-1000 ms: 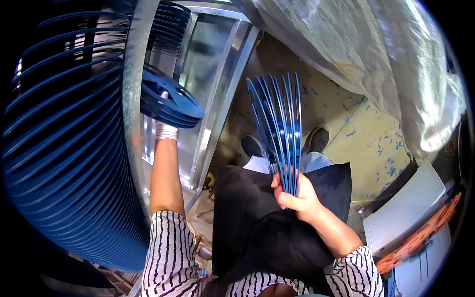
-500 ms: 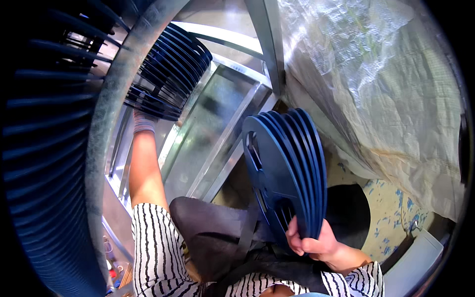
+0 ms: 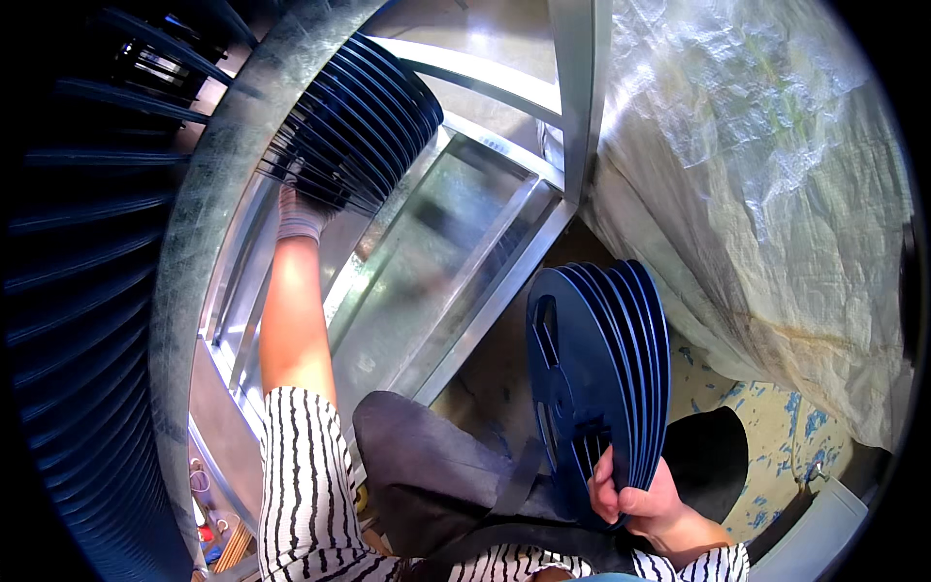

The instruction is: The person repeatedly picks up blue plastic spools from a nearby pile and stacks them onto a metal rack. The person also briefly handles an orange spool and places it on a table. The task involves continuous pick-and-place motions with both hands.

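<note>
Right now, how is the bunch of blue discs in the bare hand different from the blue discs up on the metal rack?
The held discs are a small fanned bunch, gripped at their lower edge by the bare right hand. The rack discs form a longer, tightly packed row on the metal rack, where the gloved left hand reaches them from below. The held discs show a slot; the rack discs show only edges. Both are dark blue and round.

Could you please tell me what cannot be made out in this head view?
- Left hand: fingers hidden behind the racked blue discs.
- Right hand: how many discs in the held stack, edges overlap.
- Dark rack at left: cut off by the rim.
</note>
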The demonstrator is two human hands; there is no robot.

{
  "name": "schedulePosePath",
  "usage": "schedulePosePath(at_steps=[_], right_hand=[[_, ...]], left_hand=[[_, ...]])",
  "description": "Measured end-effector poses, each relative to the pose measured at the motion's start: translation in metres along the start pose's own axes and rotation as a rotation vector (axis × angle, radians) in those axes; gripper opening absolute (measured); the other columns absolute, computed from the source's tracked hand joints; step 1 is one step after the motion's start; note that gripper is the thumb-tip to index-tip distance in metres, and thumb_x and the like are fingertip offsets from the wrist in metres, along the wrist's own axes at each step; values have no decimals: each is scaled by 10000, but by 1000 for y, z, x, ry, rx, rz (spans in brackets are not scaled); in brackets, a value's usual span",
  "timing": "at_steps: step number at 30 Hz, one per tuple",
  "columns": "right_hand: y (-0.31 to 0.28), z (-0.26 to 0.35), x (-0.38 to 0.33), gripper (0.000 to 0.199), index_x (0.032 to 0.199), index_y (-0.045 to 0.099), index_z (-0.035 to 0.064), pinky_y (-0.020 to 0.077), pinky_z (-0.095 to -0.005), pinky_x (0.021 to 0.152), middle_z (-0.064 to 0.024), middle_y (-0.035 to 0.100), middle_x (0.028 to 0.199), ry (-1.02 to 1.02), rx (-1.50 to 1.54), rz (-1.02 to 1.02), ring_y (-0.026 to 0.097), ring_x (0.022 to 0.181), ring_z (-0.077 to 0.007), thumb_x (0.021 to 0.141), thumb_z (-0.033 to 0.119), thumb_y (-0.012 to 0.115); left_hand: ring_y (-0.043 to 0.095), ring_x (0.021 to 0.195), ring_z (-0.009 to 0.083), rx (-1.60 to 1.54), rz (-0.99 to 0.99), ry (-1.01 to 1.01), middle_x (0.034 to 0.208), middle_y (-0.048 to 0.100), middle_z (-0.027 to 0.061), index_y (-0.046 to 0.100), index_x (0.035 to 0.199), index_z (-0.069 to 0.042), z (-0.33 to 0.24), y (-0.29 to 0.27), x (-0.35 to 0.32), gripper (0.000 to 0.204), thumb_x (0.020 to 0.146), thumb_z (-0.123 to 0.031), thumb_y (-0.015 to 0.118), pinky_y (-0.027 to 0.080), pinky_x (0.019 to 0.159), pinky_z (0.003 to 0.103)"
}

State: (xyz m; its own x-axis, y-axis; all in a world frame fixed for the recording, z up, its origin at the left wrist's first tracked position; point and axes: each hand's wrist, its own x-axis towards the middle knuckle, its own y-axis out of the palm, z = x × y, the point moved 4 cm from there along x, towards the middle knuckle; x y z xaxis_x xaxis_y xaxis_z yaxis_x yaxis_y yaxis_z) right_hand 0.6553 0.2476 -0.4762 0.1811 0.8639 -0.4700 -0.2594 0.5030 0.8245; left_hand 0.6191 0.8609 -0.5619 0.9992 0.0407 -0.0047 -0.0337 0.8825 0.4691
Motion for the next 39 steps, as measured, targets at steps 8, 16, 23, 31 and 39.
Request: schedulePosePath(at_steps=[8, 16, 23, 31, 39], right_hand=[[8, -6, 11, 506, 1024, 511, -32, 416, -267, 543, -83, 561, 686, -24, -28, -27, 519, 575, -154, 756, 285, 801], [10, -8, 13, 479, 1012, 517, -21, 411, -278, 549, -79, 561, 678, -58, -41, -64, 514, 569, -155, 762, 282, 791], [3, -7, 12, 469, 1007, 522, -14, 407, -280, 538, -65, 556, 668, -85, -28, -119, 507, 560, -156, 768, 288, 790], [0, 1, 18, 502, 997, 521, -8, 395, -269, 530, -57, 536, 642, -61, -87, -166, 496, 555, -150, 761, 344, 791], [-2, -3, 27, 507, 1001, 517, -8, 397, -274, 533, -59, 535, 645, -40, -120, -182, 491, 559, -156, 766, 354, 782]], left_hand=[[507, 1199, 257, 1729, -451, 934, 1339, 549, 61, 534, 1307, -146, 22, -19, 40, 467, 937, -397, 397, 414, 991, 481], [510, 1192, 307, 1758, -301, 939, 1338, 546, 71, 532, 1327, -147, 14, -15, 0, 567, 914, -520, 428, 418, 994, 504], [431, 1282, 298, 1636, -390, 1315, 1404, 484, 82, 465, 1383, -146, -54, -8, -17, 635, 926, -580, 383, 315, 1095, 465], [428, 1289, 280, 2115, -36, 1038, 1415, 474, 73, 461, 1384, -140, -82, 7, 20, 610, 939, -551, 389, 315, 1099, 434], [426, 1293, 268, 3172, -332, 1410, 1419, 470, 64, 455, 1388, -136, -67, 7, 22, 586, 947, -517, 393, 311, 1103, 422]])
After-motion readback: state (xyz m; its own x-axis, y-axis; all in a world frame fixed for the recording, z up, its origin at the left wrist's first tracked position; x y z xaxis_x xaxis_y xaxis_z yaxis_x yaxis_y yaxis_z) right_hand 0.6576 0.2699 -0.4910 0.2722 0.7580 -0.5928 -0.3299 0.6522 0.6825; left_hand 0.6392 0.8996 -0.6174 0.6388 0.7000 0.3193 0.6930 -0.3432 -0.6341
